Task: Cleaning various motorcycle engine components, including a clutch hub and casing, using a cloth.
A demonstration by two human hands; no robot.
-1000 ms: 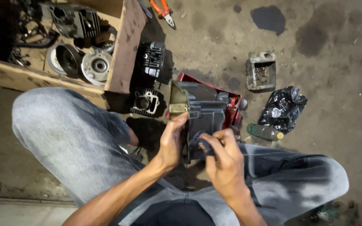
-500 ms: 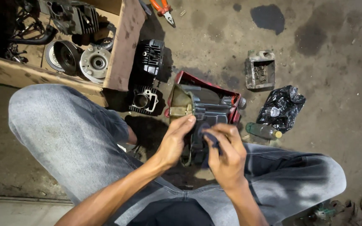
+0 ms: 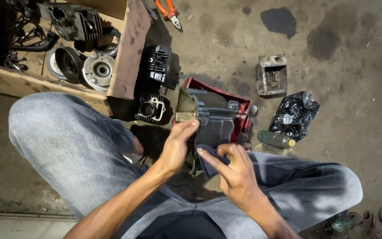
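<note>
Left hand (image 3: 175,148): fingers clenched on the near left edge of a grey metal engine casing (image 3: 215,119), thumb along its side; casing held tilted above the lap, between the knees

Right hand (image 3: 233,170): fingers pinched on a dark blue rag (image 3: 208,161), pressed against the lower end of the casing; forefinger extended over the cloth

Casing: dull grey, ribbed and grimy, a tan patch at its upper left corner; covers most of a red tray (image 3: 244,106) lying on the floor just behind it

Legs: blue jeans (image 3: 63,146), knees spread either side of the hands

Floor (image 3: 350,48): stained concrete, dark oil patches at top centre and top right

Left of the casing: finned black cylinder block (image 3: 150,108) with open bore, a second finned black engine part (image 3: 158,64) just above it

Upper left: wooden crate (image 3: 127,53) holding a silver hub (image 3: 98,71), a dark toothed wheel (image 3: 69,64) and a grey finned cylinder (image 3: 74,20)

Top centre: orange-handled pliers (image 3: 169,9)

Right of the casing: small dirty square container (image 3: 271,75) with bits inside; crumpled black plastic bag (image 3: 295,115); greenish bottle (image 3: 276,139) with yellow cap lying on its side, near the right knee
</note>
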